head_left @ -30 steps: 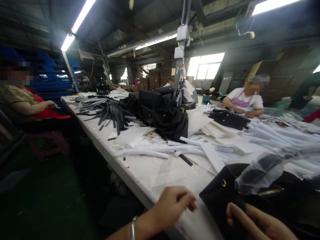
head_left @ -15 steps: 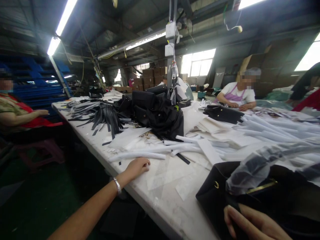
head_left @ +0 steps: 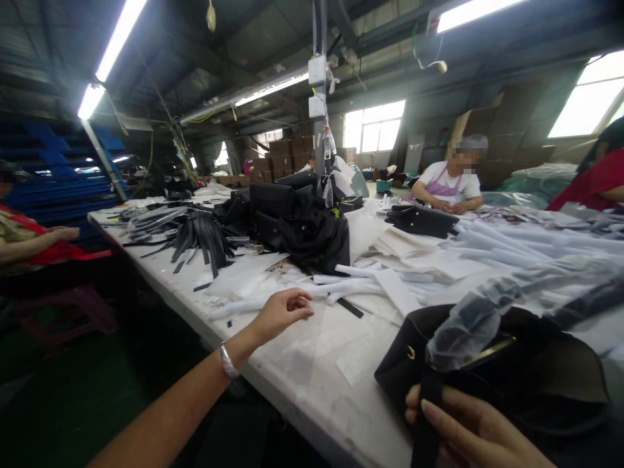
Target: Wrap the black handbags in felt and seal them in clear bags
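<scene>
Low at the right is a black handbag [head_left: 397, 364] with its mouth open, gold metal fittings and a handle wrapped in translucent plastic [head_left: 468, 335]. At the bag's front edge, my right hand [head_left: 463, 419] pinches a black strap [head_left: 428, 396] between thumb and fingers; the strap's lower end runs out of view. My left hand [head_left: 285, 313], with a silver bracelet at the wrist, hovers over the table [head_left: 316, 383]. Its fingers are loosely curled, apart from the thumb, and nothing shows in them. Just behind it lie rolled white paper tubes [head_left: 238, 307].
A heap of black bags [head_left: 302, 227] stands mid-table beside a bundle of dark strips [head_left: 202, 237]. More white tubes [head_left: 507, 244] and paper sheets spread to the right. One co-worker [head_left: 451, 179] sits across the table, another [head_left: 34, 237] at the left. A post [head_left: 320, 143] rises behind the heap.
My left hand has lifted off the tabletop and moved a little right. My right hand has moved up and left, bringing the pinched black strap into view. The camera view has shifted slightly.
</scene>
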Available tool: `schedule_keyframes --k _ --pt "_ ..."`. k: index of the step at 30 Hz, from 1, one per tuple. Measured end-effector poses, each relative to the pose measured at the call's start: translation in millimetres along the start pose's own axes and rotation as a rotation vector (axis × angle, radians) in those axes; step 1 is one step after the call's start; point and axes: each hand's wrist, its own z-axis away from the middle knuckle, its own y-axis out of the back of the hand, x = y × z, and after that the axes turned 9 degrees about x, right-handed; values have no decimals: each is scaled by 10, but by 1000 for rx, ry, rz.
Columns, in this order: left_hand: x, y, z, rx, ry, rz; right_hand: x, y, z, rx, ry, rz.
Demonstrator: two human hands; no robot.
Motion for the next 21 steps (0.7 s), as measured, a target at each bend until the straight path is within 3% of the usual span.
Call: schedule_keyframes --k 5,10,15,21 --pt "292 -325 259 -35 111 276 74 -115 -32 83 1 -167" --pt "248 -593 693 -48 237 380 105 -283 13 238 22 -279" --pt "107 -653 1034 -8 324 424 116 -417 1 348 35 -396" --pt "51 -640 1243 -3 393 455 164 -555 -127 399 55 -543"
